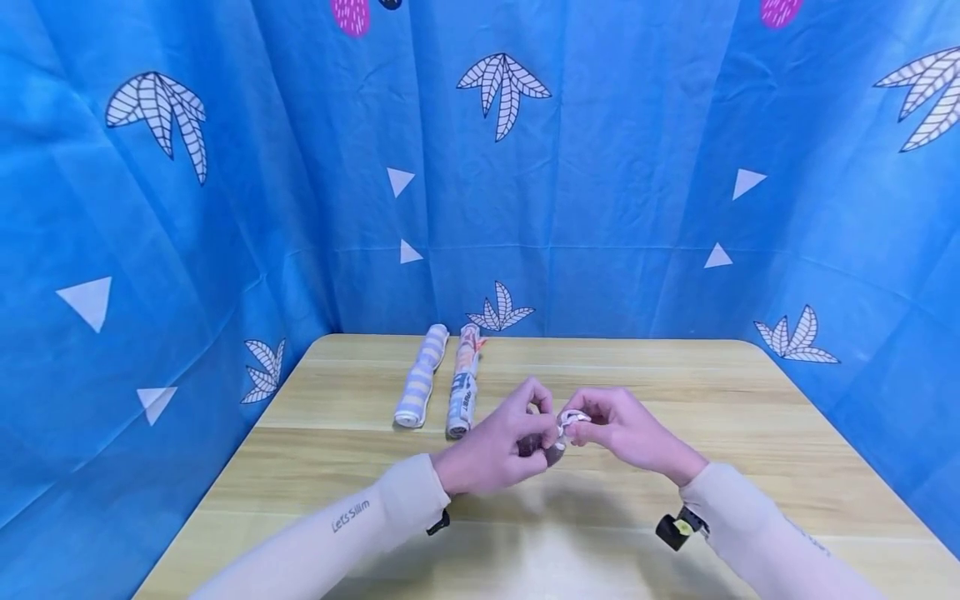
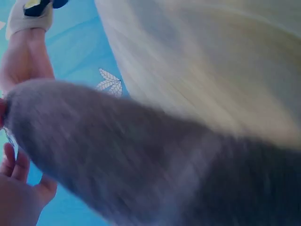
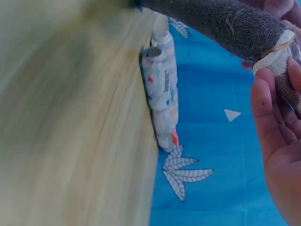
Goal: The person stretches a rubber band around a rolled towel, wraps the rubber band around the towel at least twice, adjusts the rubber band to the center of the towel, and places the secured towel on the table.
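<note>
Both hands hold one end of a grey-brown rolled towel (image 3: 235, 30) in the air over the table, its white-edged end between them. My left hand (image 1: 510, 442) grips near that end with bent fingers. Facing it, my right hand (image 1: 630, 429) pinches the white edging (image 3: 268, 60) between thumb and fingers. In the left wrist view the towel's fuzzy body (image 2: 108, 146) is blurred and fills much of the picture. The head view shows little of it, as the left hand covers most.
On the wooden table (image 1: 712, 400), beyond my left hand, lie a striped towel roll (image 1: 422, 379) and a printed towel roll (image 1: 463, 387) side by side. A blue patterned curtain (image 1: 622, 167) encloses the table's back and sides.
</note>
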Demonstrator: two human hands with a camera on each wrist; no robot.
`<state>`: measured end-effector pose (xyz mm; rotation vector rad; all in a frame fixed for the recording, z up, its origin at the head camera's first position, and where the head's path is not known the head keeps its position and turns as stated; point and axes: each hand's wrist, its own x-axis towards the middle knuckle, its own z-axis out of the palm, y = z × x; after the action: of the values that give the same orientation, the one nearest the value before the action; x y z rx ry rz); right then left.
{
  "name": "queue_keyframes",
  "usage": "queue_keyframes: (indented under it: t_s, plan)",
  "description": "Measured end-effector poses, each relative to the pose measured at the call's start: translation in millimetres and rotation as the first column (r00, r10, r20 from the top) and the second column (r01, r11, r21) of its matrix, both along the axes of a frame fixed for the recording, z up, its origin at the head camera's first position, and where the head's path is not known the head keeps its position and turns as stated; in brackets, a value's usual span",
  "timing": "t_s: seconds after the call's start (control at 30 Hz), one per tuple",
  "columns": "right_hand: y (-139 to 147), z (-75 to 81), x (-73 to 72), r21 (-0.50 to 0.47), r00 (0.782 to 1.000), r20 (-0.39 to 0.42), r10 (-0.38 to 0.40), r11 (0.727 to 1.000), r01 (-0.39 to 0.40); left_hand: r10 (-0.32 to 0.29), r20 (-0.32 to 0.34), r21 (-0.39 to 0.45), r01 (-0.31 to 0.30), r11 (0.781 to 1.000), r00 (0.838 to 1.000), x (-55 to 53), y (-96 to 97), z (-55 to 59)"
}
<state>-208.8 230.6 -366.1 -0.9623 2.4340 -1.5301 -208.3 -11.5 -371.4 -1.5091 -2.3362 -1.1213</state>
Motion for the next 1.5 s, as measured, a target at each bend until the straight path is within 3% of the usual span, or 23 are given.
queue_keyframes:
  t_s: [0.07,0.17,0.23,0.27,0.33,0.43,0.5,0.57,0.63,0.73,0.9,1.0,1.07,1.2,1.3,1.4,1.47,1.5]
  plan:
    - [1,-0.3,1.5,-0.029,0.999,0.035,-0.007,1.0,0.008,0.045,-0.141,-0.034,-0.051,0.998,0.989,2.2,-2.8,-1.7]
    - [2,-0.6,3.2,-0.07,0.997,0.075,-0.025,0.997,0.03,0.125,-0.333,-0.05,-0.15,0.987,0.935,3.2,-7.9,-5.7]
    - [1,-0.5,3.6,-0.079,0.996,0.081,-0.042,0.996,0.048,0.167,-0.392,-0.044,-0.2,0.979,0.905,3.0,-10.2,-8.0]
    - [1,-0.3,3.7,-0.078,0.995,0.083,-0.052,0.995,0.058,0.181,-0.395,-0.042,-0.214,0.976,0.901,2.8,-10.6,-8.7]
    - [0,0.1,3.7,-0.071,0.993,0.084,-0.083,0.994,0.089,0.198,-0.364,-0.045,-0.23,0.972,0.91,2.4,-10.2,-9.3]
    - [-2,1.0,3.9,-0.067,0.986,0.095,-0.14,0.987,0.147,0.216,-0.266,-0.038,-0.234,0.971,0.94,1.4,-7.4,-9.6]
    - [-2,1.7,4.1,-0.071,0.98,0.103,-0.171,0.981,0.178,0.218,-0.224,-0.025,-0.229,0.973,0.95,0.8,-6.1,-9.9]
    - [-3,2.5,4.9,-0.078,0.977,0.11,-0.18,0.979,0.189,0.211,-0.22,0.0,-0.216,0.976,0.952,0.2,-5.5,-11.0]
    - [-4,3.0,5.9,-0.083,0.977,0.112,-0.183,0.978,0.193,0.2,-0.269,0.023,-0.201,0.979,0.942,-0.3,-5.4,-12.5]
    - [-6,4.1,7.3,-0.085,0.974,0.114,-0.194,0.975,0.204,0.189,-0.391,0.043,-0.187,0.981,0.901,-1.8,-5.4,-14.5]
    - [-9,5.7,8.1,-0.083,0.967,0.122,-0.223,0.969,0.234,0.17,-0.565,0.022,-0.191,0.981,0.807,-4.8,-4.5,-14.2]
    - [-10,5.5,8.8,-0.075,0.965,0.121,-0.235,0.967,0.245,0.145,-0.604,-0.015,-0.193,0.981,0.784,-6.0,-2.6,-13.2]
    - [-12,4.6,8.7,-0.067,0.962,0.116,-0.247,0.965,0.255,0.133,-0.599,-0.042,-0.197,0.98,0.789,-6.6,-0.7,-12.1]
    - [-14,1.4,7.9,-0.049,0.956,0.11,-0.273,0.959,0.279,0.127,-0.537,-0.099,-0.212,0.972,0.834,-7.4,4.1,-10.5]
    - [-16,-0.7,7.9,-0.041,0.952,0.119,-0.283,0.956,0.29,0.128,-0.5,-0.135,-0.223,0.966,0.857,-8.3,7.1,-12.3]
    - [-18,-2.2,7.3,-0.034,0.946,0.134,-0.296,0.953,0.302,0.13,-0.508,-0.139,-0.23,0.963,0.852,-10.1,9.1,-16.0]
    - [-18,-2.6,6.4,-0.027,0.943,0.139,-0.302,0.951,0.308,0.135,-0.534,-0.13,-0.239,0.962,0.835,-11.2,9.8,-18.0]
    - [-19,-2.5,6.1,-0.024,0.942,0.141,-0.303,0.951,0.31,0.136,-0.558,-0.123,-0.244,0.962,0.818,-11.8,9.7,-18.9]
